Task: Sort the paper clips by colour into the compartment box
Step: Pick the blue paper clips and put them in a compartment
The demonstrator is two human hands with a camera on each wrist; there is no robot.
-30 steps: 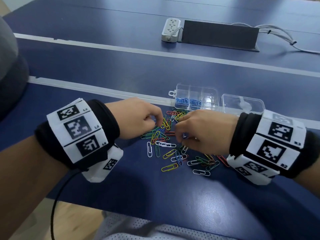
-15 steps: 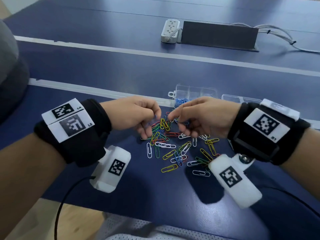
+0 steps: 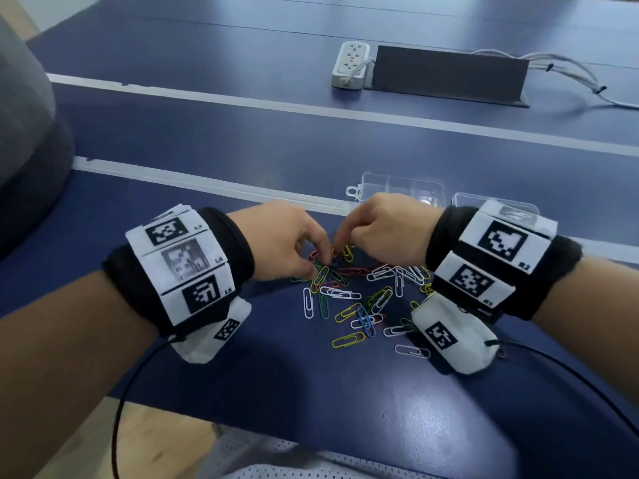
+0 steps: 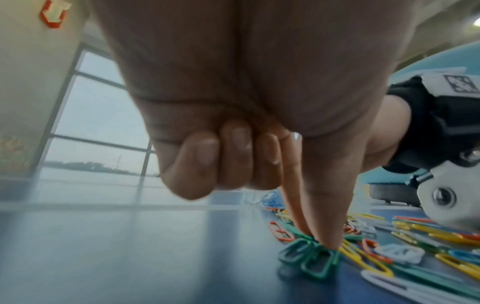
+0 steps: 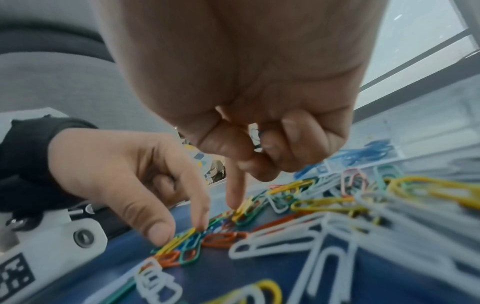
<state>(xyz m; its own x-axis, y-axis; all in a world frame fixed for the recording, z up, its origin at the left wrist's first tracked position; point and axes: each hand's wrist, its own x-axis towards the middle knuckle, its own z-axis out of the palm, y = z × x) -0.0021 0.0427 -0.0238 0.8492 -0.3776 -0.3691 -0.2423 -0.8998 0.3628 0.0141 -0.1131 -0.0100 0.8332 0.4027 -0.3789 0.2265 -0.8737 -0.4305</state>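
A loose pile of coloured paper clips (image 3: pixel 349 295) lies on the blue table. Behind my right hand stands the clear compartment box (image 3: pixel 425 186), and the right wrist view shows blue clips (image 5: pixel 363 153) in it. My left hand (image 3: pixel 320 266) is at the pile's left edge. Its thumb and index tips pinch down on tangled green clips (image 4: pixel 309 257), and its other fingers are curled. My right hand (image 3: pixel 337 248) has its index finger straight, pressing on a yellow clip (image 5: pixel 242 207). Its thumb and other fingers are curled in.
A white power strip (image 3: pixel 351 65), a dark panel (image 3: pixel 449 77) and cables (image 3: pixel 570 74) lie far back. A grey rounded object (image 3: pixel 24 133) stands at the left. The table's front edge (image 3: pixel 276 430) is close under my wrists.
My right hand has come back down from beside the box and set its index finger on the pile. The left hand stayed at the pile's left edge and lowered its fingertips onto the clips.
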